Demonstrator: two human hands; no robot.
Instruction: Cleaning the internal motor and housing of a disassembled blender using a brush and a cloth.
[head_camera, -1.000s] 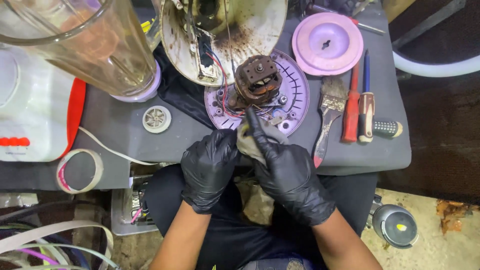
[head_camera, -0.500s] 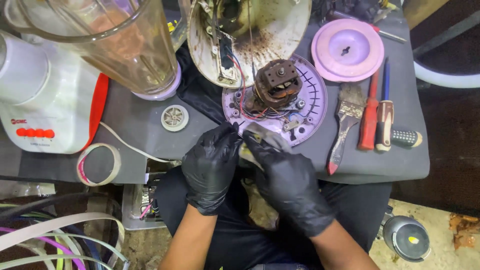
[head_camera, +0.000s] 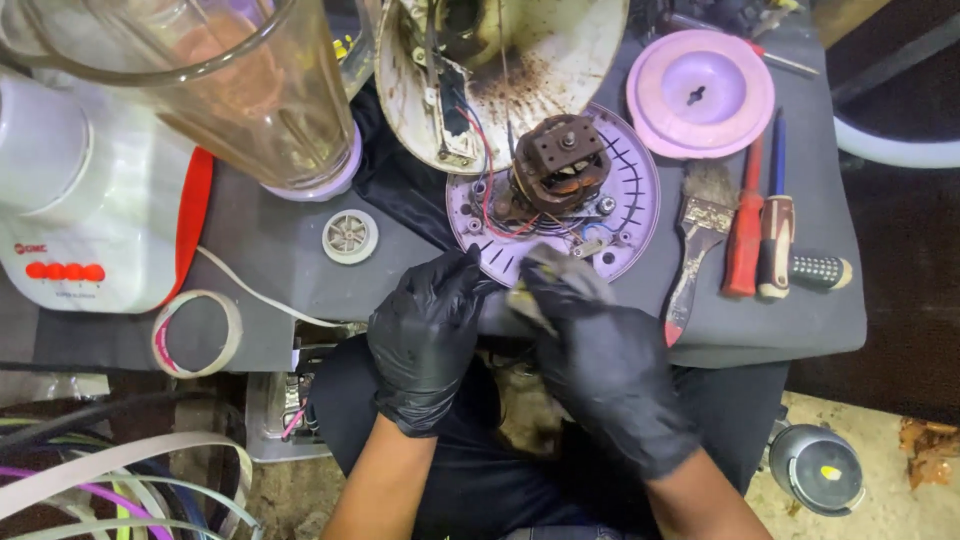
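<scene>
Both my hands wear black gloves and meet at the near edge of the grey table (head_camera: 300, 290). My right hand (head_camera: 600, 360) pinches a small dirty beige piece (head_camera: 525, 300), too small to identify. My left hand (head_camera: 430, 335) closes on it from the left, its fingertips by the rim of the purple round base plate (head_camera: 630, 235). A rusty brown motor (head_camera: 560, 165) with red and blue wires sits on that plate, just beyond my fingers. Behind the motor lies an upturned, stained white housing shell (head_camera: 560, 60).
A clear blender jar (head_camera: 220, 100) and a white appliance base with red buttons (head_camera: 80, 200) stand left. A grey round coupler (head_camera: 350, 237) and a tape roll (head_camera: 197, 333) lie nearby. At the right are a purple lid (head_camera: 700, 95), a paintbrush (head_camera: 700, 225) and two screwdrivers (head_camera: 745, 230).
My hands have drawn back from the motor toward the table's near edge, staying together around the small piece. The view has shifted, so the table's things sit further right.
</scene>
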